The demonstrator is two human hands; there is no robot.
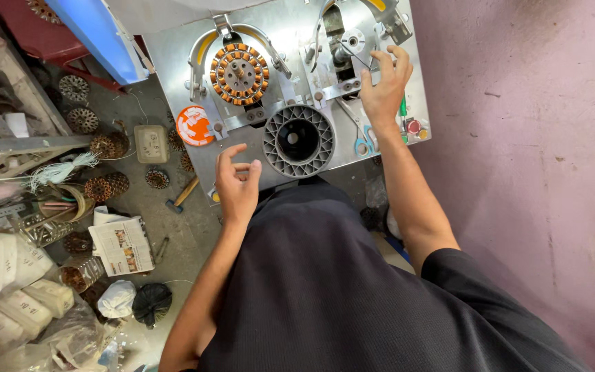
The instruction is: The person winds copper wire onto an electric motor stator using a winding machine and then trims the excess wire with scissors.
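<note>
A grey metal machine plate (173, 62) lies in front of me. A round stator wound with copper coils (239, 74) sits in the left holder. A bare grey slotted ring (299, 140) rests at the plate's near edge. My left hand (237, 184) hovers over the near edge just left of that ring, fingers curled and pinched together; whether it holds anything I cannot tell. My right hand (384, 86) reaches to the right holder, fingertips on the small metal spindle part (352, 43) and a thin wire there.
Blue-handled scissors (363, 141) lie by my right wrist, with round red and yellow buttons (416, 128) beside them. An orange tape roll (194, 125) sits on the plate's left. The floor at left holds several wound stators (108, 145), a hammer (182, 195), newspaper (122, 246) and bags. A pink wall (531, 138) stands at right.
</note>
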